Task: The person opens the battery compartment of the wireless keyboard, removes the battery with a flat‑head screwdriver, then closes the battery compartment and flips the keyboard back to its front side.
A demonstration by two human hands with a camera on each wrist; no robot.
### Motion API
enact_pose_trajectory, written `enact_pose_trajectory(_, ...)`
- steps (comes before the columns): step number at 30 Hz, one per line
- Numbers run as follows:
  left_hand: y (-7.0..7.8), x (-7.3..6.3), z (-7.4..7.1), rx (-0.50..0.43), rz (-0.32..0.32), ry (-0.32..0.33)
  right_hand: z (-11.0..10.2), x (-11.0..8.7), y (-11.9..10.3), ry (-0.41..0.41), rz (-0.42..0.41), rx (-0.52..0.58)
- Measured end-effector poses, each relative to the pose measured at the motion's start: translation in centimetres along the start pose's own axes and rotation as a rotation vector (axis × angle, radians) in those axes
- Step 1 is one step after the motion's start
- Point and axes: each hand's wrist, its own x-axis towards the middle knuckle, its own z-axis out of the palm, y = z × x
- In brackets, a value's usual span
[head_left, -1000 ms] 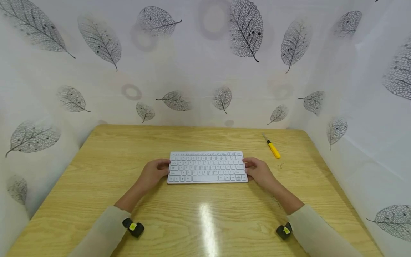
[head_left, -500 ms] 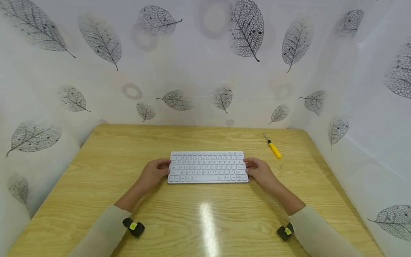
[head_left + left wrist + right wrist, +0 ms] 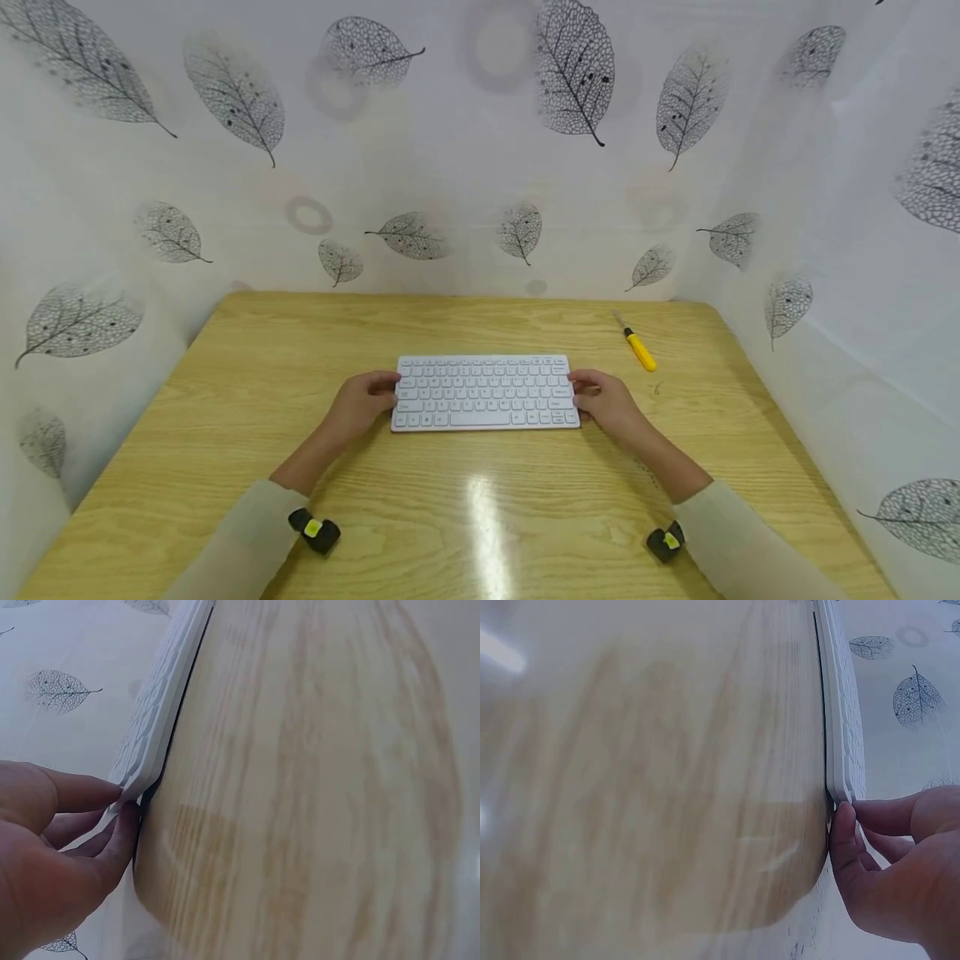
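White compact keyboard (image 3: 485, 393): middle of wood-grain table (image 3: 300, 337) | left hand (image 3: 361, 407) pinching its 9 o'clock end, right hand (image 3: 606, 403) its 3 o'clock end, presumably to balance it evenly | yellow-handled screwdriver (image 3: 640, 351): 2 o'clock, apart, likely leaving both hands room

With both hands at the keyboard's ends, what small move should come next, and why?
Probably a slight, level lift: the left hand and right hand pinch opposite ends of the white keyboard, so raising both ends together should keep it from tilting.

White keyboard (image 3: 486, 392) — leaf-patterned backdrop (image 3: 450, 158)
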Motion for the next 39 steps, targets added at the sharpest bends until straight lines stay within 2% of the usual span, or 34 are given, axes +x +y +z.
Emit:
enact_pose_trajectory(4, -0.1, -0.1, -0.1, -0.024, 0.001, 0.014, 0.0, 0.0, 0.0, -0.003, -0.005, -0.017)
enact_pose_trajectory(10, 0.1, -0.4, -0.5, -0.119, -0.013, -0.018, -0.1, 0.1, 0.2, -0.009, -0.004, -0.019)
enact_pose_trajectory(17, 0.5, -0.6, -0.9, -0.170, -0.025, -0.031, -0.2, 0.3, 0.5, -0.018, 0.002, -0.025)
enact_pose_trajectory(22, 1.1, -0.5, -1.1, -0.199, 0.000, -0.014, -0.2, 0.3, 0.5, -0.020, 0.001, -0.034)
enact_pose_trajectory(29, 1.7, -0.4, -1.5, -0.321, 0.024, -0.053, -0.2, 0.2, 0.4, -0.024, 0.013, -0.015)
enact_pose_trajectory(39, 2.6, -0.7, -1.9, -0.317, 0.084, -0.042, -0.2, 0.0, 0.5, -0.033, 0.005, -0.021)
